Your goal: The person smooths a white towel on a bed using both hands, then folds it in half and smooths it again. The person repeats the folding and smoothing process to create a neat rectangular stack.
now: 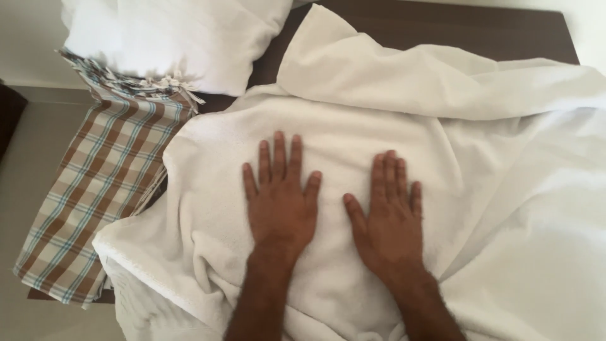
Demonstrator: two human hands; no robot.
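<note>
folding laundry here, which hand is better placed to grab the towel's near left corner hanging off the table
Left, probably. The left hand lies flat on the white towel, nearer that draped corner; the right hand would have to cross over it.

The white towel is thick, nubbly terry cloth, matt. The checked cloth is thin woven fabric, fringed. The table looks smooth dark wood.

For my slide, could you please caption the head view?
Left hand and right hand pressed flat on a rumpled white terry towel.
</note>
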